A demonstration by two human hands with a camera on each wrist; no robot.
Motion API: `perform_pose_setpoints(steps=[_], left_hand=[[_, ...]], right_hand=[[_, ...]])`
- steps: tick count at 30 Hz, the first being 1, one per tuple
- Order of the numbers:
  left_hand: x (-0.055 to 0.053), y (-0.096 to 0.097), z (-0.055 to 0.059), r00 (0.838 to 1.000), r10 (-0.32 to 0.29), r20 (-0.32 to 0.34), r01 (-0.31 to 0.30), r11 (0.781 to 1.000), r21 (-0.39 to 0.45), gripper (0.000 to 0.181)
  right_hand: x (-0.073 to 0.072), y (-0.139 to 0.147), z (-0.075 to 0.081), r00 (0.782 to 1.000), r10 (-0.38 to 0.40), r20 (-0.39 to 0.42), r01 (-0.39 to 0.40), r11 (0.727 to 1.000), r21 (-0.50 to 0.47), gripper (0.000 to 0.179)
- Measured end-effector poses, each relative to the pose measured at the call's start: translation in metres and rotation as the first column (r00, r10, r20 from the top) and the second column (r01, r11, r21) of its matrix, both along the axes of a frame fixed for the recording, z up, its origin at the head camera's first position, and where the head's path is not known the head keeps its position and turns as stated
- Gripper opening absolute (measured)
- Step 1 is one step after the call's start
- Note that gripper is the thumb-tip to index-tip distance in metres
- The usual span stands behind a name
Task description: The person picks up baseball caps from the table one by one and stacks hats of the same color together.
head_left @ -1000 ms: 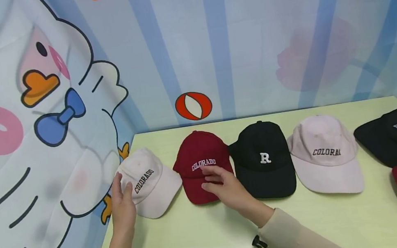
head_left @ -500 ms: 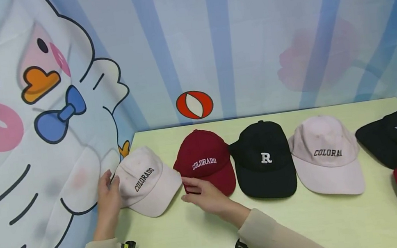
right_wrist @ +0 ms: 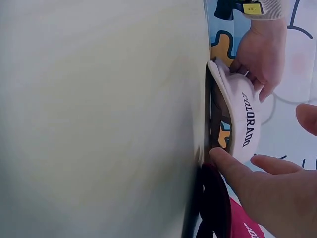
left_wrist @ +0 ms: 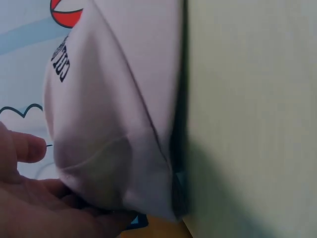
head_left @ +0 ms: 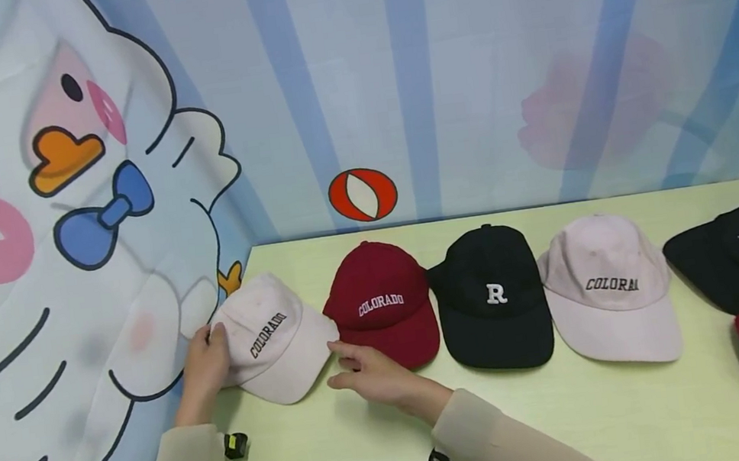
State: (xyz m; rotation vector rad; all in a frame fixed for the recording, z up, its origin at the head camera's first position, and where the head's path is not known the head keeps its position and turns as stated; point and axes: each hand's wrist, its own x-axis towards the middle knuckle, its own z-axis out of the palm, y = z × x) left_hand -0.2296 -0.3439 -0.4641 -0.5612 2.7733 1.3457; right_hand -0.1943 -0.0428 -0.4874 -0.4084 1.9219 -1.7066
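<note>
Pale table (head_left: 324, 459), left fingers (left_wrist: 110, 224) around the leftmost COLORADO cap (head_left: 270, 350)

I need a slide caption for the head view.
Left hand and right hand flank a pale cap beside a red cap.

The left hand (head_left: 205, 366) and right hand (head_left: 376, 376) extend, thumbs (left_wrist: 29, 148) apart from fingers (right_wrist: 233, 169).

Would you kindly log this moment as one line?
left hand: at back of leftmost pale cap | right hand: at its brim | red cap: beside it
</note>
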Motion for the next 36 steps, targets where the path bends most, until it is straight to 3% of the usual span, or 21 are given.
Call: perform_pose_setpoints(steps=[9, 15, 23, 30, 36], left_hand=[[0.002, 0.009, 0.018, 0.994, 0.076, -0.077, -0.061, 0.981, 0.186, 0.072], [0.008, 0.02, 0.031, 0.983, 0.112, -0.146, -0.081, 0.976, 0.202, 0.07], [0.019, 0.035, 0.049, 0.964, 0.158, -0.216, -0.122, 0.978, 0.172, 0.065], [0.031, 0.059, 0.07, 0.941, 0.13, -0.311, -0.087, 0.985, 0.149, 0.056], [0.037, 0.079, 0.08, 0.934, 0.044, -0.355, 0.012, 0.988, 0.153, 0.051]], right_hand=[[0.001, -0.001, -0.001, 1.0, 0.004, 0.021, -0.004, 1.0, -0.001, 0.067], [0.001, 0.0, 0.001, 0.999, 0.021, 0.032, -0.02, 1.0, -0.024, 0.065], [0.0, 0.006, 0.009, 1.0, 0.015, -0.018, -0.016, 0.999, -0.049, 0.056], [-0.006, 0.018, 0.019, 0.997, -0.019, -0.079, 0.012, 0.996, -0.086, 0.054], [-0.013, 0.029, 0.031, 0.99, -0.067, -0.127, 0.051, 0.991, -0.126, 0.054]])
